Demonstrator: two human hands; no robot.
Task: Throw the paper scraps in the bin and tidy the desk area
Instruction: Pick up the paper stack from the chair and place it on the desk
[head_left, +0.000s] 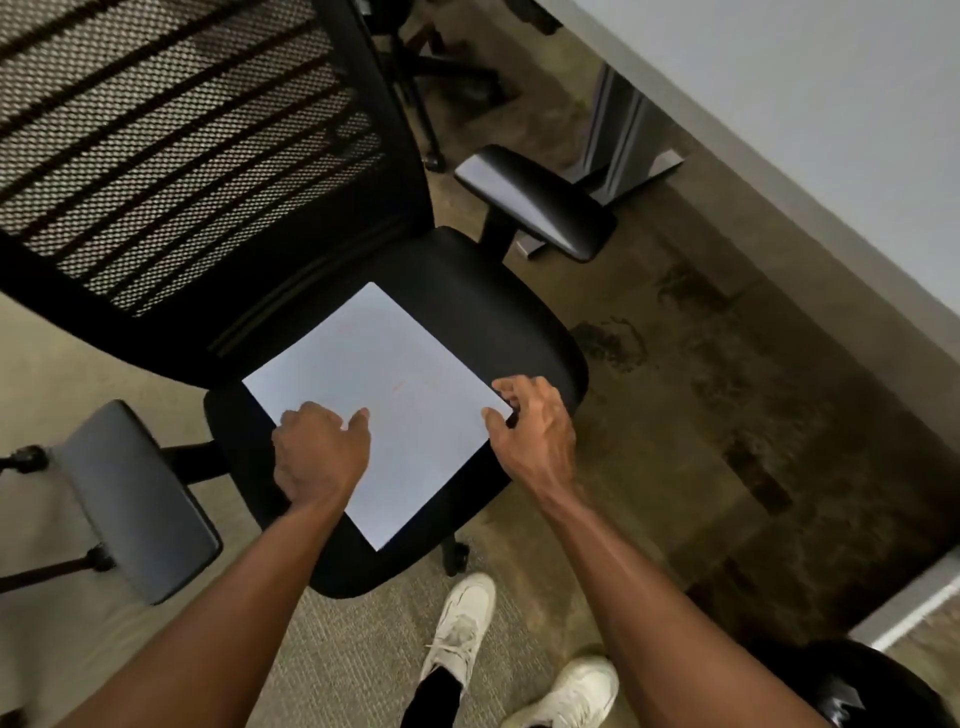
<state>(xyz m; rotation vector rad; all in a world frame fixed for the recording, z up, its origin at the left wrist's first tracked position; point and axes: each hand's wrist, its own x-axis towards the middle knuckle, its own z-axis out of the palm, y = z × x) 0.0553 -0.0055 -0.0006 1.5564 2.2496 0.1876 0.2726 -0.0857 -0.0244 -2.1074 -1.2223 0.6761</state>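
one sheet (395, 395) on chair seat (498, 306)

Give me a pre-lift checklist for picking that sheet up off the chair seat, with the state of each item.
1. Paper sheet lies flat on the chair seat: ok.
2. Left hand is on the sheet's near-left edge: ok; whether its grip is closed on the paper: cannot tell.
3. Right hand is at the sheet's right corner, fingers curled at the edge: ok; pinch complete: cannot tell.
4. Nothing rests on top of the sheet: ok.
5. Armrests stand clear of the sheet on both sides: ok.
6. Bin located for the drop: cannot tell; a dark round object shows at the lower right, only partly in view.
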